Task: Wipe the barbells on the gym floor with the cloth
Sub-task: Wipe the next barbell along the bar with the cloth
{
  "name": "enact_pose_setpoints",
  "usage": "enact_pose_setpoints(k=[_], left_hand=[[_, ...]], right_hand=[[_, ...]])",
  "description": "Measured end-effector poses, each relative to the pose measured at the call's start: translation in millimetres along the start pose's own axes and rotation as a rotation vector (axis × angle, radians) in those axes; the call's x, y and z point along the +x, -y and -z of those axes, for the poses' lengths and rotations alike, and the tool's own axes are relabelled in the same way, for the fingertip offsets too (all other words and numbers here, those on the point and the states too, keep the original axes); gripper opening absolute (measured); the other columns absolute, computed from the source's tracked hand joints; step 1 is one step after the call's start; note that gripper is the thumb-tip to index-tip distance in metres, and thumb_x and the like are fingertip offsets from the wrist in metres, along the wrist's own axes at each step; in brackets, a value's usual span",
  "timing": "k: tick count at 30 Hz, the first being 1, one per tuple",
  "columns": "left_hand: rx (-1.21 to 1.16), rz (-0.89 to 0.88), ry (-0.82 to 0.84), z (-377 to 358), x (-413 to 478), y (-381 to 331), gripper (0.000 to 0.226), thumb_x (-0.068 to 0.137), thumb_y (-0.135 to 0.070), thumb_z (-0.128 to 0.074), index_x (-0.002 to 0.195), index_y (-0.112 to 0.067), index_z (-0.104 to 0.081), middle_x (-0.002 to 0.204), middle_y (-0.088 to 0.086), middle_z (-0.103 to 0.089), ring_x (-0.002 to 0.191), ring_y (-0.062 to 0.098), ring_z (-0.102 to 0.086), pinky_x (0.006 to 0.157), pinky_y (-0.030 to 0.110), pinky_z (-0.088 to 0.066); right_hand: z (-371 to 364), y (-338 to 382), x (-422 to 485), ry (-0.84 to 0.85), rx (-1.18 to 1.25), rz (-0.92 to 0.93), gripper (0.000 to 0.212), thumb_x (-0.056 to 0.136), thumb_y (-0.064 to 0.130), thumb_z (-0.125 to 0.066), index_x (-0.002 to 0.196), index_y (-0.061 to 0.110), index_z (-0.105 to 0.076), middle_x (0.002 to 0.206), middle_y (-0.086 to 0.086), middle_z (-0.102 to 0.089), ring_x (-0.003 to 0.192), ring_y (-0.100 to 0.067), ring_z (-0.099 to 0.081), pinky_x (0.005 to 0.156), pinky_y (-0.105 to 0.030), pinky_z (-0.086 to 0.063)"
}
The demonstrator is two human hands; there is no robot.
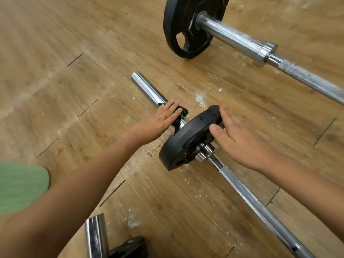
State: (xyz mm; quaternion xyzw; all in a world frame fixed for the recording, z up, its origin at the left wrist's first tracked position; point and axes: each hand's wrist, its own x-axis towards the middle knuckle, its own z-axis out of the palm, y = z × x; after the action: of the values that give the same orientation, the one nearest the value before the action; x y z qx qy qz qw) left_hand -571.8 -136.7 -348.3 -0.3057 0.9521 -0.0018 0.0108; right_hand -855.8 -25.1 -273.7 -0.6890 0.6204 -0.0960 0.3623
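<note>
A chrome barbell lies diagonally across the wooden floor, carrying a small black plate. My left hand lies flat with straight fingers on a dark green-and-black cloth, pressing it onto the bar's sleeve just beyond the plate. My right hand grips the plate's upper rim, thumb on the near face and fingers over the far edge. Most of the cloth is hidden under my left hand.
A second barbell with a large black plate lies at the upper right. A third bar end with a dark plate sits at the bottom. White chalk dust speckles the floor. A green-clad knee shows at left.
</note>
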Motion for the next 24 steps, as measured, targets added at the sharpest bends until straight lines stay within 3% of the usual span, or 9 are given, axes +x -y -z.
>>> enact_pose_setpoints(k=[4, 7, 11, 13, 18, 21, 24], left_hand=[[0.031, 0.073, 0.0, 23, -7, -11, 0.118, 0.069, 0.03, -0.065, 0.16, -0.01, -0.002, 0.167, 0.015, -0.001, 0.155, 0.034, -0.001, 0.119, 0.044, -0.024], [0.046, 0.15, -0.008, 50, -14, -20, 0.112, 0.069, 0.026, -0.07, 0.16, -0.004, -0.011, 0.166, 0.018, -0.009, 0.154, 0.037, -0.004, 0.109, 0.05, -0.044], [0.09, 0.193, -0.004, 88, -22, -35, 0.116, 0.063, 0.029, -0.07, 0.158, -0.004, -0.013, 0.165, 0.017, -0.013, 0.154, 0.031, 0.009, 0.111, 0.05, -0.028], [0.099, 0.198, 0.027, 108, -19, -45, 0.116, 0.062, 0.029, -0.07, 0.158, -0.005, -0.013, 0.164, 0.019, -0.016, 0.154, 0.029, 0.014, 0.11, 0.05, -0.03], [0.03, 0.195, 0.116, 163, -1, -77, 0.115, 0.062, 0.033, -0.059, 0.157, -0.008, -0.011, 0.161, 0.025, -0.024, 0.149, 0.047, -0.018, 0.097, 0.058, -0.052], [0.031, 0.157, 0.177, 203, 20, -100, 0.11, 0.068, 0.026, -0.061, 0.157, -0.007, -0.006, 0.162, 0.026, -0.022, 0.15, 0.047, -0.014, 0.108, 0.06, -0.043], [0.035, 0.134, 0.22, 240, 43, -126, 0.103, 0.072, 0.021, -0.064, 0.158, -0.004, -0.012, 0.163, 0.025, -0.018, 0.152, 0.045, -0.01, 0.117, 0.06, -0.03]], right_hand=[[-1, 13, -8, 0.061, -0.02, 0.008, 0.081, 0.099, 0.064, -0.016, 0.159, 0.019, 0.014, 0.165, 0.002, 0.021, 0.149, -0.007, 0.018, 0.12, -0.026, 0.006], [-1, 24, -15, 0.074, -0.015, 0.004, 0.077, 0.102, 0.061, -0.016, 0.159, 0.018, 0.013, 0.165, -0.001, 0.022, 0.151, -0.012, 0.02, 0.123, -0.031, 0.007], [7, 33, -30, 0.113, 0.005, -0.013, 0.074, 0.105, 0.056, -0.017, 0.159, 0.016, 0.013, 0.165, -0.002, 0.022, 0.151, -0.014, 0.021, 0.124, -0.033, 0.008], [20, 32, -41, 0.099, 0.007, -0.04, 0.072, 0.106, 0.055, -0.016, 0.159, 0.015, 0.013, 0.166, -0.004, 0.021, 0.151, -0.014, 0.021, 0.123, -0.032, 0.009], [66, 30, -87, 0.101, -0.053, -0.123, 0.068, 0.107, 0.052, -0.013, 0.157, 0.017, 0.016, 0.164, -0.005, 0.023, 0.149, -0.015, 0.024, 0.123, -0.034, 0.011], [97, 34, -120, 0.11, -0.094, -0.161, 0.068, 0.107, 0.052, -0.012, 0.158, 0.016, 0.016, 0.164, -0.005, 0.023, 0.15, -0.016, 0.024, 0.124, -0.036, 0.011], [128, 38, -152, 0.077, -0.077, -0.195, 0.068, 0.107, 0.051, -0.012, 0.158, 0.015, 0.015, 0.164, -0.004, 0.023, 0.15, -0.014, 0.025, 0.124, -0.036, 0.013]])
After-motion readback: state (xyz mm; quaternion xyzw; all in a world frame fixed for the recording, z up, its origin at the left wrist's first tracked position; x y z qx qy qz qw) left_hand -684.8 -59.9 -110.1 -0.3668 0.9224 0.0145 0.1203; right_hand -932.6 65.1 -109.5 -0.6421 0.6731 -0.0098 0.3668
